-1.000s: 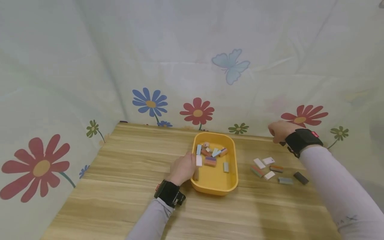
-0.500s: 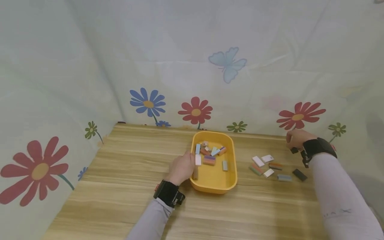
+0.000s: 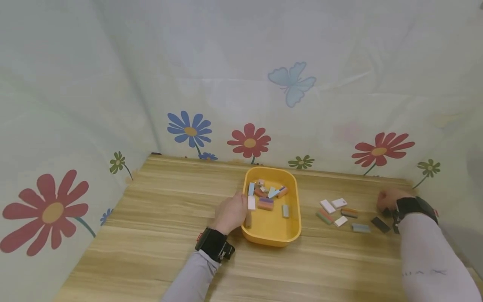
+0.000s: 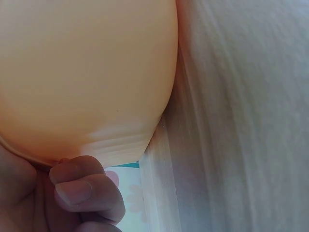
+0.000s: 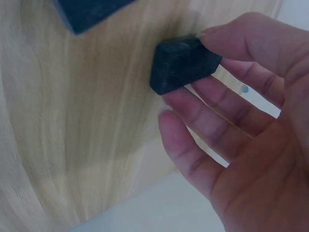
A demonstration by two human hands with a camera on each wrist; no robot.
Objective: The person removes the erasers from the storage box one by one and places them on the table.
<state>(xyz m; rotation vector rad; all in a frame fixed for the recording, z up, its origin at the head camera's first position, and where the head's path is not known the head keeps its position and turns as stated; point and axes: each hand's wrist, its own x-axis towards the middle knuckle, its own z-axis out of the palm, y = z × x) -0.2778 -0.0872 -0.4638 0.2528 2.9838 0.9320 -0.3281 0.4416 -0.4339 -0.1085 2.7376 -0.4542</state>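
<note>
My left hand (image 3: 230,214) grips the left rim of a yellow plastic bin (image 3: 272,240). In the left wrist view its curled fingers (image 4: 89,191) sit at the edge of the bin (image 4: 87,72). Inside the bin lie several erasers, among them a blue one (image 3: 251,188), a white one (image 3: 251,203) and a striped one (image 3: 266,204). My right hand (image 3: 392,199) is at the table's right side. In the right wrist view it pinches a black eraser (image 5: 181,65) between thumb and fingers, close over the wood. Another dark eraser (image 3: 380,225) lies nearby on the table.
Right of the bin several erasers are spread out, including a white one (image 3: 327,206), a striped one (image 3: 349,213) and a grey-blue one (image 3: 361,228). A flower-printed curtain (image 3: 211,84) hangs along the back and left edges of the wooden table (image 3: 158,201).
My right hand has travelled to the right and then nearer the table's front, down beside the loose erasers. My left hand keeps its place on the bin.
</note>
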